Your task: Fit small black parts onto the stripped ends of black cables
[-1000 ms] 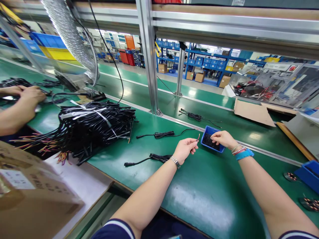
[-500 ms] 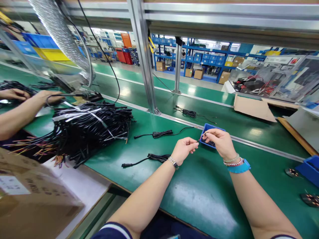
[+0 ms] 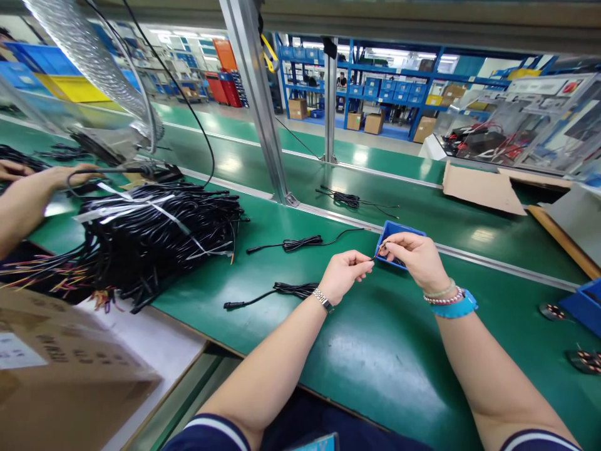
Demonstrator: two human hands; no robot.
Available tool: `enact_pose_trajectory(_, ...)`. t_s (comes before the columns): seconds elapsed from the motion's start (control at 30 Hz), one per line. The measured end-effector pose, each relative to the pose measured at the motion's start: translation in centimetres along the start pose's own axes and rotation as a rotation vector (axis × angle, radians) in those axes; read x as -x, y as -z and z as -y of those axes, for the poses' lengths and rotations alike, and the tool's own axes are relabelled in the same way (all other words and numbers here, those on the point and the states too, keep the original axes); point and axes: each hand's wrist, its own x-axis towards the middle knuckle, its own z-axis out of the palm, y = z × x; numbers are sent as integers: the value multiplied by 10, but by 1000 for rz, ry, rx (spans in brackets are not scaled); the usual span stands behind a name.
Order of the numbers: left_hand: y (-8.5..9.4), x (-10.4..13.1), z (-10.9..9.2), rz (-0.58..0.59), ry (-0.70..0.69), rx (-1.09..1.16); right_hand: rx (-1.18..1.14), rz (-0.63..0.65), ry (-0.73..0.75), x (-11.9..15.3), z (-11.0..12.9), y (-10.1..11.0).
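My left hand [image 3: 346, 275] pinches the end of a black cable [image 3: 295, 288], whose tied coil lies on the green bench beside my left wrist with its connector pointing left. Thin wires, one reddish, run from those fingertips to my right hand [image 3: 417, 257]. Its thumb and forefinger are closed on the wire tips; whether a small part is held there too, I cannot tell. Just behind my fingers stands a small blue bin [image 3: 401, 225], its dark contents partly hidden by my right hand. A second black cable [image 3: 300, 243] lies coiled farther back.
A large bundle of black cables [image 3: 159, 232] sits at left, near another person's arm [image 3: 28, 200]. A metal post [image 3: 256, 100] rises behind the bench. Another cable [image 3: 347, 200] lies beyond the rail. A cardboard box [image 3: 70, 369] stands at lower left, round dark parts [image 3: 585, 360] at right.
The view has shifted slightly. Both hands stay close together at the cable end, and the wires between my fingertips show more clearly. The other person's arm appears farther left.
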Motion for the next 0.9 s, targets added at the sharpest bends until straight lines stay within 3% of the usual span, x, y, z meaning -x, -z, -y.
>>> enact_pose_trajectory(0.37, 0, 0, -1, 5, 9, 4, 26, -1, 6, 1, 3, 1)
enact_pose_trajectory(0.57, -1, 0, 0, 26, -17, 26, 64, 111, -92, 2, 0, -3)
enact_pose_trajectory(0.73, 0, 0, 1, 26, -49, 79, 52, 127, -152, 2, -9, -6)
enact_pose_trajectory(0.9, 0, -2, 3, -53, -61, 91, -17, 8, -90, 0, -11, -6)
